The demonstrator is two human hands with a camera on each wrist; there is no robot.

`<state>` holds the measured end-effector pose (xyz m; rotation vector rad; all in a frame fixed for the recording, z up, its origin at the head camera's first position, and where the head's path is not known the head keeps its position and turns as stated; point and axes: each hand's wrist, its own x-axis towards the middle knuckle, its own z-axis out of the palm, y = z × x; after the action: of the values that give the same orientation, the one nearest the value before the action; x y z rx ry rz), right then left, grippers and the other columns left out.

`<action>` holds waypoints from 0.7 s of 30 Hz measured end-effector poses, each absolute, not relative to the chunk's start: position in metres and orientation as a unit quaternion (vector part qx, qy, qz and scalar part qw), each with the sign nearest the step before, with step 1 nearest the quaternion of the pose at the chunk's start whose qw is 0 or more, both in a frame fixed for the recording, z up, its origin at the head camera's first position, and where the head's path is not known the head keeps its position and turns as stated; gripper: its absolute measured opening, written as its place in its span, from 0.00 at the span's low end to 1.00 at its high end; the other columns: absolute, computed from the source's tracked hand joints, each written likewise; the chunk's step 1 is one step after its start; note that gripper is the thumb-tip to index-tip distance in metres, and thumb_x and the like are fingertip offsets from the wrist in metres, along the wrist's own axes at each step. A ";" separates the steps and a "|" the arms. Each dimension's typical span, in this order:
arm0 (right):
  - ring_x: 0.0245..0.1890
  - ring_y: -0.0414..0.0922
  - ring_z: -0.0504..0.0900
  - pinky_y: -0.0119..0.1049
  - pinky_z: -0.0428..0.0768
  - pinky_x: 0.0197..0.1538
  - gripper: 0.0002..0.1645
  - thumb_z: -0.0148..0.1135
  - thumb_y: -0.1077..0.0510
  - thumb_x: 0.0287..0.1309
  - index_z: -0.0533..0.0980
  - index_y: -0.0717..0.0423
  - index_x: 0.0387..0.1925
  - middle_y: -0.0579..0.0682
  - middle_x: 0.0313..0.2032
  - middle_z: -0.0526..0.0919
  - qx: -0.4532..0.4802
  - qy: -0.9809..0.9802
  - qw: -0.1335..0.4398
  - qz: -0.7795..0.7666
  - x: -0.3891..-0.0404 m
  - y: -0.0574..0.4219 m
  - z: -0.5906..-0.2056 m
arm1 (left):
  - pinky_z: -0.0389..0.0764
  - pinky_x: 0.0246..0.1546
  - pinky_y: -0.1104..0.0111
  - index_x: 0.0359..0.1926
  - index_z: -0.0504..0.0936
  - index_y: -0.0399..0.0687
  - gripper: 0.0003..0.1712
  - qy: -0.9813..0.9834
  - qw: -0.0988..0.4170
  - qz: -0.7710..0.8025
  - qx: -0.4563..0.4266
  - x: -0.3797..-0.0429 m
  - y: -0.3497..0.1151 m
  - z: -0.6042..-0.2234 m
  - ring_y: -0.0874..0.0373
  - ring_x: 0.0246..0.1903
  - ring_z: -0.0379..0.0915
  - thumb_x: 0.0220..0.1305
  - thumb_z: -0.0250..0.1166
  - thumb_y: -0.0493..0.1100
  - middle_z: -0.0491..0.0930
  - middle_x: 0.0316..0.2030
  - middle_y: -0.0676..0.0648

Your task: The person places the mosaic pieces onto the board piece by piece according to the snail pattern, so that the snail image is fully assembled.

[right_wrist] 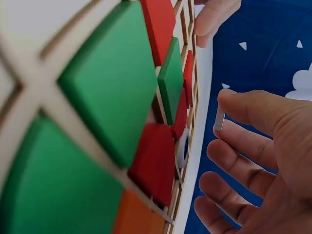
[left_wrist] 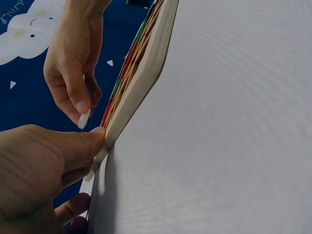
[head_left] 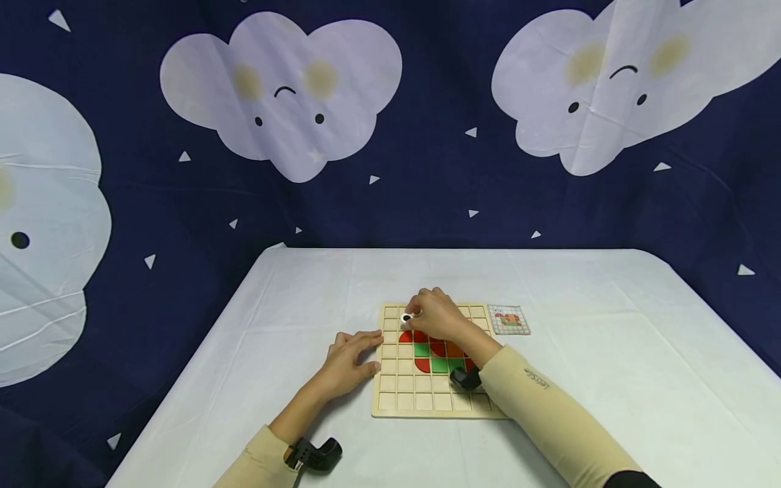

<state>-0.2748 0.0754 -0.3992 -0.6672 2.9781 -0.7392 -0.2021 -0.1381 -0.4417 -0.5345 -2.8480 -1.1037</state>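
My right hand (head_left: 436, 315) is over the upper left of a wooden grid board (head_left: 387, 404). Between thumb and index finger it pinches a thin white tile (right_wrist: 220, 118), seen edge-on in the right wrist view; the tile's face is hidden there. A white tile with a dark dot (head_left: 405, 318) shows beside these fingertips in the head view. My left hand (head_left: 348, 362) touches the board's left edge with extended fingers and thumb. Red pieces (head_left: 422, 365), green squares (head_left: 422, 350) and an orange piece (head_left: 454, 350) sit in the grid, partly covered by my right arm.
A small pattern card (head_left: 509, 320) with a coloured picture on a grid lies against the board's right side. The white table (head_left: 274, 305) extends around the board, with a dark blue cloud-print curtain (head_left: 427, 210) behind it.
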 end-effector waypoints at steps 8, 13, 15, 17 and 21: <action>0.41 0.46 0.72 0.47 0.70 0.52 0.13 0.69 0.48 0.50 0.83 0.48 0.36 0.43 0.34 0.79 -0.204 0.955 0.011 -0.216 -0.280 0.070 -0.405 | 0.58 0.46 0.62 0.58 0.77 0.48 0.26 -0.918 0.023 -0.354 -0.174 -0.202 -0.138 -0.442 0.61 0.42 0.58 0.55 0.68 0.42 0.72 0.62 0.54; 0.41 0.46 0.72 0.47 0.70 0.52 0.12 0.69 0.48 0.51 0.83 0.48 0.36 0.43 0.34 0.78 -0.198 0.958 0.017 -0.206 -0.282 0.071 -0.407 | 0.58 0.46 0.62 0.58 0.77 0.48 0.26 -0.918 0.024 -0.355 -0.177 -0.201 -0.138 -0.442 0.60 0.42 0.58 0.56 0.68 0.42 0.72 0.62 0.54; 0.41 0.47 0.72 0.47 0.70 0.51 0.12 0.69 0.47 0.51 0.83 0.48 0.36 0.43 0.34 0.78 -0.199 0.959 0.017 -0.203 -0.282 0.071 -0.407 | 0.58 0.46 0.62 0.58 0.77 0.48 0.26 -0.918 0.024 -0.355 -0.178 -0.202 -0.138 -0.442 0.61 0.42 0.58 0.56 0.68 0.42 0.72 0.62 0.54; 0.41 0.47 0.72 0.46 0.70 0.51 0.12 0.69 0.47 0.51 0.83 0.47 0.36 0.43 0.34 0.78 -0.201 0.959 0.016 -0.198 -0.282 0.071 -0.407 | 0.58 0.46 0.62 0.58 0.77 0.48 0.26 -0.918 0.026 -0.354 -0.178 -0.202 -0.138 -0.442 0.61 0.42 0.58 0.56 0.68 0.42 0.72 0.62 0.54; 0.41 0.47 0.72 0.46 0.70 0.51 0.12 0.69 0.46 0.51 0.84 0.47 0.36 0.43 0.33 0.78 -0.205 0.960 0.012 -0.191 -0.283 0.070 -0.408 | 0.58 0.46 0.62 0.58 0.77 0.48 0.26 -0.919 0.029 -0.351 -0.177 -0.202 -0.138 -0.443 0.61 0.42 0.58 0.56 0.68 0.42 0.73 0.62 0.55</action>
<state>-0.2826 0.0702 -0.4080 -0.6382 2.9923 -0.5945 -0.2024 -0.1382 -0.4433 -0.5454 -2.8365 -1.0820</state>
